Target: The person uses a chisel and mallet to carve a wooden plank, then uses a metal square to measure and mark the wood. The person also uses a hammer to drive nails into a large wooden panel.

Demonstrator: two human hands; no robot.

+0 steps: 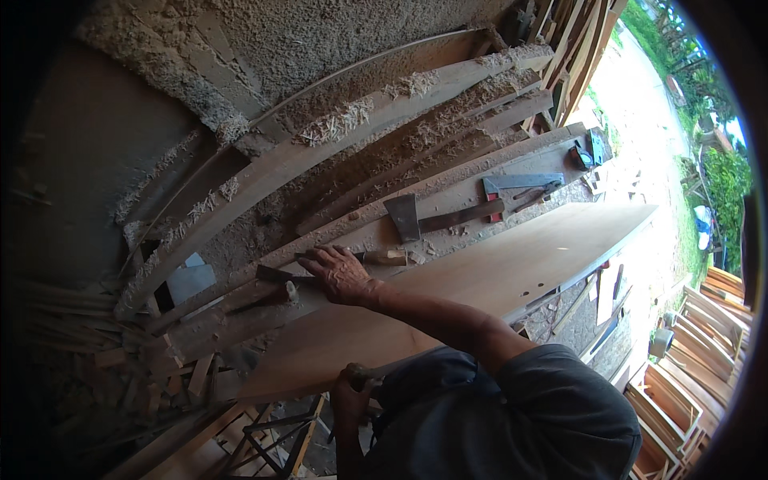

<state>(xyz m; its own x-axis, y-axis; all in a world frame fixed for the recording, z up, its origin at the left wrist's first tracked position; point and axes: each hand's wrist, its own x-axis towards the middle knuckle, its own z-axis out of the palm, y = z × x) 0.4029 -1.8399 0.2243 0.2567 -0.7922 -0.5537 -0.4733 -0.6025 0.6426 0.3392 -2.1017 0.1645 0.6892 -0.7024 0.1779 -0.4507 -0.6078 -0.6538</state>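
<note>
1. Head view: the left hand (350,394) is positioned low in the view, beside the near edge of a pale board (448,276). Its fingers are curled; whether an object is gripped, or the edge touched, cannot be told.
2. The board is laid lengthwise in front of the dark shirt (480,424), from lower left to upper right. Two dark spots (540,285) are seen on it, toward its near edge.
3. The right hand (340,274) is extended across the board, well apart from the left hand. It is placed back-up beyond the far edge; whether anything is clamped beneath it cannot be told.
4. A light wooden handle (386,258) is seen to the right of this hand, and a dark blade (272,274) to its left.
5. Farther along, an axe (403,218) is laid flat, followed by a grey-and-red square (524,182) and a blue-and-black tool (588,152).
6. Beyond these, a curved beam (280,164) is strewn with shavings (336,126); it is backed by a rough wall (296,48).
</note>
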